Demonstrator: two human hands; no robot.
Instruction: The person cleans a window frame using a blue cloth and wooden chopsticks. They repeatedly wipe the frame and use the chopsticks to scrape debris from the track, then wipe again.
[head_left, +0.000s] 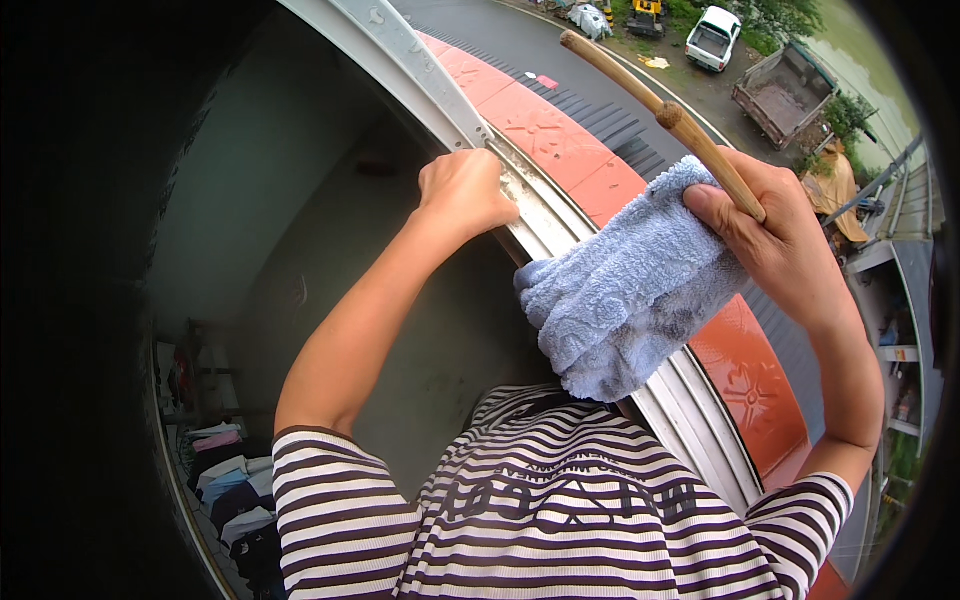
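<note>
My left hand (466, 191) is curled over the inner edge of an aluminium sliding-window track (541, 217), its fingertips hidden. Beside it the upright metal sash frame (420, 64) meets the track, which shows dirt in its grooves. In my right hand (780, 217) is a folded blue terry cloth (637, 292), pinched under the thumb and hanging across the track. The cloth's lower folds look greyish and soiled. The same hand also holds a wooden stick (709, 157); a second wooden stick (611, 69) runs behind it, its lower end hidden.
Outside the window lies a red-orange ledge (540, 135) with raised patterns. Far below are a road (495, 26), a white pickup truck (712, 41) and a rusty truck bed (787, 94). Indoors, a pile of folded clothes (232, 480) lies at lower left.
</note>
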